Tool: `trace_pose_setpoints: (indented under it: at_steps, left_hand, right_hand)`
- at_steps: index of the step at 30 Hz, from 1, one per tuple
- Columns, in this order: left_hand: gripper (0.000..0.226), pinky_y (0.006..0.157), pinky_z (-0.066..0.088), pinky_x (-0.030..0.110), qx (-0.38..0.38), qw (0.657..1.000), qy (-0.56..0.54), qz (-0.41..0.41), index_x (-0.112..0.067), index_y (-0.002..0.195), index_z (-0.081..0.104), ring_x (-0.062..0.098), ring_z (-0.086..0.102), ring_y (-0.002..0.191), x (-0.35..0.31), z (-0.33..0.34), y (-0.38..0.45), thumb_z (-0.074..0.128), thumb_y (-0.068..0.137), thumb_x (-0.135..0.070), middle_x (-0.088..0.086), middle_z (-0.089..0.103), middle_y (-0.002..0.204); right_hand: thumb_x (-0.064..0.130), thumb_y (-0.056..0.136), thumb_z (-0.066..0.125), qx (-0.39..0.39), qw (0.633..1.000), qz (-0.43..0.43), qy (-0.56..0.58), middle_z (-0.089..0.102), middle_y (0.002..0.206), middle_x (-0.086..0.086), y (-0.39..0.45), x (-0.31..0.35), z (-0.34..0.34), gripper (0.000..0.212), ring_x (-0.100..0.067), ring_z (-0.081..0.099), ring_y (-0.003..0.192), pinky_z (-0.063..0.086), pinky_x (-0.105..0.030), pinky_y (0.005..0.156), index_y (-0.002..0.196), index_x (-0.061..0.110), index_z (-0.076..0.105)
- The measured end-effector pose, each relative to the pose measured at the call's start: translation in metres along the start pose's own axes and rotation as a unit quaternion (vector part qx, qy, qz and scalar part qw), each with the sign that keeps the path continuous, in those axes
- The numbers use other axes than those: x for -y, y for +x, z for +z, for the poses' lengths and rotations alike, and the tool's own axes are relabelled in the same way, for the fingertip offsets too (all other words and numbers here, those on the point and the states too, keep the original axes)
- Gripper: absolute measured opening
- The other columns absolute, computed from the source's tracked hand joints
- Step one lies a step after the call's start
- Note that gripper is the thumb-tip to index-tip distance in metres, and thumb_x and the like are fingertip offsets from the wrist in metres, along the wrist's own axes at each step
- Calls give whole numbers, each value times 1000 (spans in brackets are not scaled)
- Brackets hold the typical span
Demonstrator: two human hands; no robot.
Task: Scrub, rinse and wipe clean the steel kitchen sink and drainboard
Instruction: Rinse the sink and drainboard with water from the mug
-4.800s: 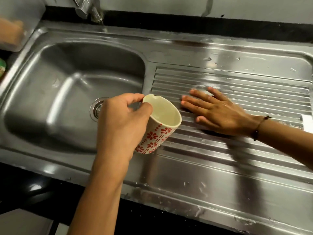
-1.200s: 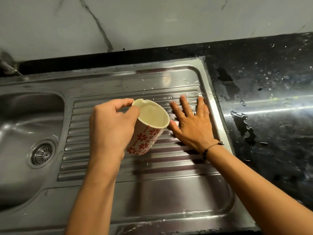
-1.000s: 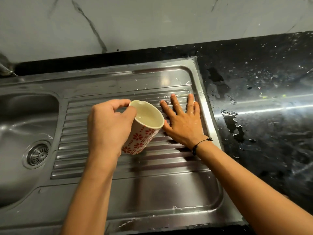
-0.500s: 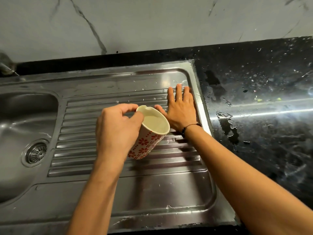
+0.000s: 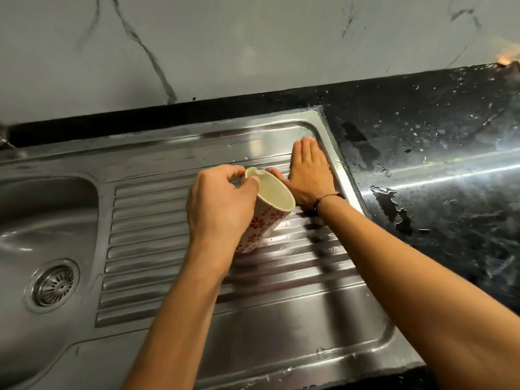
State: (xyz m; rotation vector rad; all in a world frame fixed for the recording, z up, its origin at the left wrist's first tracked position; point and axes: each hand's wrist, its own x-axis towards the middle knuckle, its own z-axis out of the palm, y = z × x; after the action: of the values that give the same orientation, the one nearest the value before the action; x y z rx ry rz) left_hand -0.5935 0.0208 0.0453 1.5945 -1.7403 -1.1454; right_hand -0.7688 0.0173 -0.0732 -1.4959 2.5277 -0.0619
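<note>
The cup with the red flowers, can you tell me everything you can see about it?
The cup is cream-white with red flower prints on its outside and a plain pale inside. It looks ceramic. Its rim has a small chip or notch near the thumb. No handle shows. The left hand grips it around the side, tilted so its mouth leans toward the right hand. It hangs over the ribbed steel drainboard; whether its base touches the ridges cannot be told. Whether any water is inside cannot be told either.
</note>
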Motion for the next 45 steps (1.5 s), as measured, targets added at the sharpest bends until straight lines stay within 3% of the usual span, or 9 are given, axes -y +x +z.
trace_pose_setpoints:
  at_steps: [5, 12, 16, 22, 26, 32, 37, 43, 45]
  left_hand:
    - [23, 75, 50, 37, 35, 998, -42, -14, -19, 106, 67, 32, 62, 96, -5, 3, 9, 66, 83, -21, 13, 68, 97]
    - [20, 54, 37, 24, 11, 997, -64, -37, -29, 101, 65, 14, 59, 80, -13, 9, 16, 60, 85, -19, 6, 68, 89]
    - [30, 64, 44, 27, -33, 997, -47, -55, -22, 112, 65, 17, 63, 94, -14, 14, 16, 60, 83, -14, 0, 69, 100]
    - [33, 82, 54, 43, -67, 997, 22, -24, -21, 117, 62, 23, 65, 95, -24, 20, 21, 58, 84, -14, 2, 69, 102]
    - [36, 88, 51, 40, -89, 992, 92, 7, -19, 126, 57, 19, 59, 108, -36, 24, 22, 53, 91, -15, 1, 62, 122]
    - [25, 81, 52, 44, -119, 983, 135, 15, -9, 113, 63, 26, 62, 97, -39, 24, 27, 49, 93, -14, 9, 65, 112]
    - [32, 85, 52, 42, -134, 984, 120, -8, -15, 124, 58, 22, 61, 104, -35, 21, 30, 52, 92, -17, 5, 62, 120]
    - [32, 84, 53, 35, -178, 980, 88, -29, -14, 123, 59, 17, 61, 103, -25, 11, 24, 54, 91, -13, 4, 63, 119]
    - [33, 87, 52, 39, -181, 980, 70, -34, -14, 123, 59, 18, 60, 105, -18, 4, 22, 54, 90, -13, 3, 63, 120]
  right_hand:
    - [70, 75, -9, -24, 1000, -12, -5, -10, 156, -11, -47, -8, 11, 96, -23, -10, 144, -4, -36, 118, 149, 9, -6]
    - [68, 80, -3, -27, 999, -7, -42, -8, 156, -18, 13, 5, 2, 95, -30, -9, 144, -7, -42, 116, 148, 3, -4]
    - [62, 84, -6, -4, 977, -201, -75, -2, 158, -6, 37, -1, -7, 80, -23, -6, 145, -12, -45, 113, 150, 17, 1]
    - [66, 84, -1, -62, 993, -44, -85, 5, 156, -17, 23, -19, 3, 91, -28, 0, 145, -17, -43, 111, 148, 3, 7]
    - [71, 86, 13, 1, 994, -97, -44, -13, 153, -25, 46, 18, 3, 95, -36, -13, 142, -7, -45, 116, 147, 2, -7]
    - [59, 95, 19, 1, 961, -273, -53, -9, 157, -8, 44, 11, 0, 75, -24, -12, 144, -6, -41, 116, 149, 13, -5]
    - [70, 87, 12, -7, 982, -182, -40, -11, 156, -12, 41, 19, 7, 86, -33, -15, 143, -7, -47, 115, 149, 14, -6]
    - [62, 90, 34, 78, 899, -428, -59, -9, 158, 0, 65, 71, -6, 80, -24, -12, 144, -7, -42, 116, 150, 25, -4]
    - [61, 93, 20, 70, 878, -469, -60, -5, 157, 7, 70, 50, -7, 64, -21, -10, 145, -5, -41, 115, 147, 35, -1]
